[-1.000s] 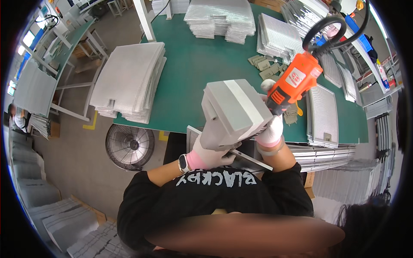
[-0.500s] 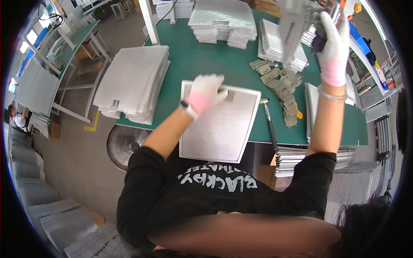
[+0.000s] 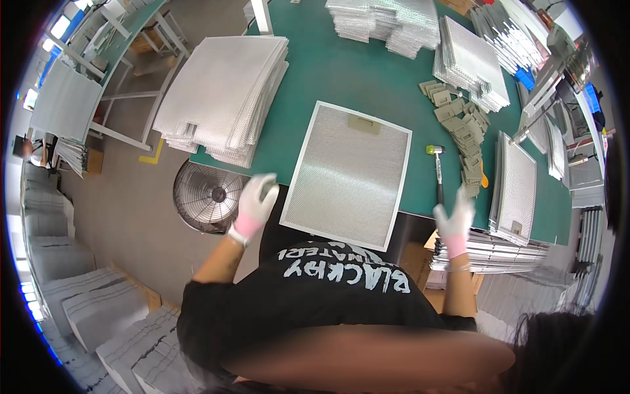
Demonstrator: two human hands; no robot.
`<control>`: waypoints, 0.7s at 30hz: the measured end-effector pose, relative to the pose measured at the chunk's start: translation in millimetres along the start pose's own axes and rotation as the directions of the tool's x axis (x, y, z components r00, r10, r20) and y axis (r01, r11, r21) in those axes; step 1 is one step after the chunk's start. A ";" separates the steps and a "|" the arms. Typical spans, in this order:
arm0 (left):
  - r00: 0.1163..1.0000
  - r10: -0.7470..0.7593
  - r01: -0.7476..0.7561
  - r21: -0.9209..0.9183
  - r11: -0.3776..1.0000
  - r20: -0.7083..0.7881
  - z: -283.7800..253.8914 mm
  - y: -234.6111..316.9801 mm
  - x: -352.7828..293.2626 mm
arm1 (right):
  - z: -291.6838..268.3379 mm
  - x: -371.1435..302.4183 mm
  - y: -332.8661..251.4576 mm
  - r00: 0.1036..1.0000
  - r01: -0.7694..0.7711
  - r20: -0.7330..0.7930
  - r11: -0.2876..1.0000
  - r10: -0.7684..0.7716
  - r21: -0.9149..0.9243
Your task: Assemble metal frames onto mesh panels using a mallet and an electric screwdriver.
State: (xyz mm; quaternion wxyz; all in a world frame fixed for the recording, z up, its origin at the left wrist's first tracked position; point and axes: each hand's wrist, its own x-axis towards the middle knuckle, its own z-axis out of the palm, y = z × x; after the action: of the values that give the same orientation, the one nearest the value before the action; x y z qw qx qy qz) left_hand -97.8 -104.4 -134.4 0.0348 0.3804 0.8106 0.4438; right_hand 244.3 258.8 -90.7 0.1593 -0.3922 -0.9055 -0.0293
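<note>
A white-framed metal mesh panel point(image 3: 348, 184) lies in front of me, its near end overhanging the table edge. A beige plastic piece point(image 3: 364, 125) sits at its far end. Off the panel's left side hovers my left hand point(image 3: 256, 200), gloved, fingers curved but apart, holding nothing. My right hand point(image 3: 455, 222), also gloved, is spread beside the panel's near right, apart from it and just below a mallet point(image 3: 438, 172) with a black grip. Several more beige plastic pieces point(image 3: 464, 136) form a heap beyond the mallet.
Mesh sheets are stacked on the green table point(image 3: 315, 72): a left stack point(image 3: 220, 98), a far stack point(image 3: 387, 23) and a right stack point(image 3: 472, 59). Framed panels point(image 3: 515, 187) stand at the right. A floor fan point(image 3: 209, 196) is beyond the left table edge.
My right hand has come down from the tool overhead, letting it go, to the near table edge. My left hand has left the panel and moved left and nearer. The view has shifted.
</note>
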 end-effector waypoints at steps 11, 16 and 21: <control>0.717 -0.495 0.697 -0.493 0.520 0.491 21.7 7.6 -92.0 | 4.2 56.6 -128.8 0.949 -0.039 0.276 0.817 -0.149 0.575; 0.717 -0.499 0.696 -0.543 0.471 0.486 26.9 7.5 -90.4 | 30.3 84.9 -218.5 0.870 0.145 0.340 0.844 -0.357 0.516; 0.690 -0.559 0.715 -0.555 0.425 0.460 32.0 16.3 -90.4 | 39.6 80.8 -226.7 0.866 0.204 0.364 0.906 -0.344 0.371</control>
State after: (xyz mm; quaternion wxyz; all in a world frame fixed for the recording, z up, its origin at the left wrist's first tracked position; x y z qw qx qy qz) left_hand -11.7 -135.6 -167.0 0.4252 0.0432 0.6522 0.6260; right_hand 18.9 165.8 -86.7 0.0158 -0.2237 -0.9576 0.1808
